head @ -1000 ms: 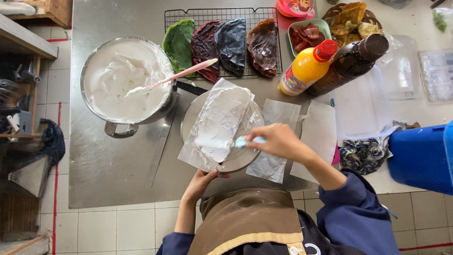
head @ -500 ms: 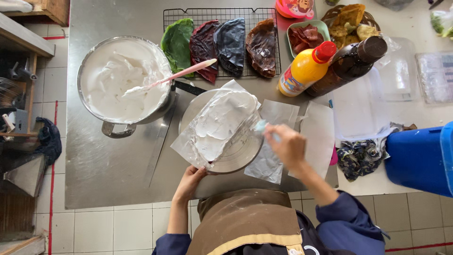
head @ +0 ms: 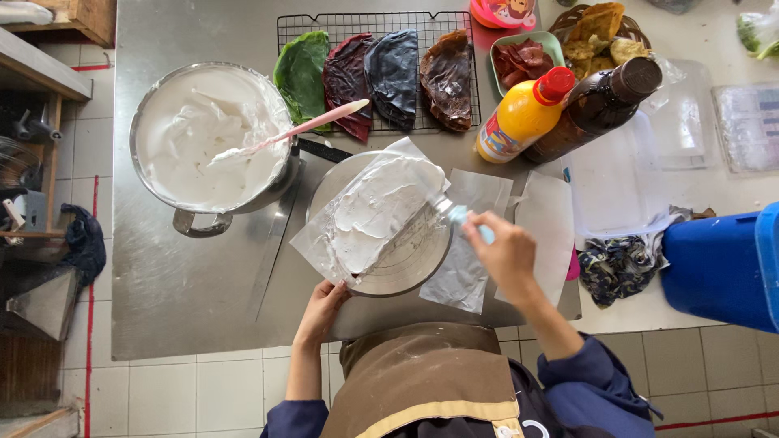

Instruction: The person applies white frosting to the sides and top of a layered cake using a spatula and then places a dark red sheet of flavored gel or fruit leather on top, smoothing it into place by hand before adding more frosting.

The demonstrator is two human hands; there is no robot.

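A round metal turntable (head: 406, 268) carries a clear sheet spread with white cream (head: 369, 215). My right hand (head: 507, 255) grips a light blue-handled spatula (head: 458, 215) whose blade rests on the cream at the sheet's right edge. At the turntable's near rim, my left hand (head: 323, 304) touches the sheet's corner with its fingertips. A large metal pot of white cream (head: 207, 134) stands to the left with a pink spatula (head: 304, 126) leaning in it.
A wire rack (head: 377, 24) at the back holds green, dark red, dark blue and brown folded crepes. An orange bottle (head: 523, 118), a brown bottle (head: 604, 105), bowls of food, clear sheets (head: 471, 268) and a blue bin (head: 726, 259) lie to the right.
My right hand has moved right and outward, drawing the spatula from the middle of the cream to the sheet's right edge. The cream layer is spread wider. My left hand stays at the near rim.
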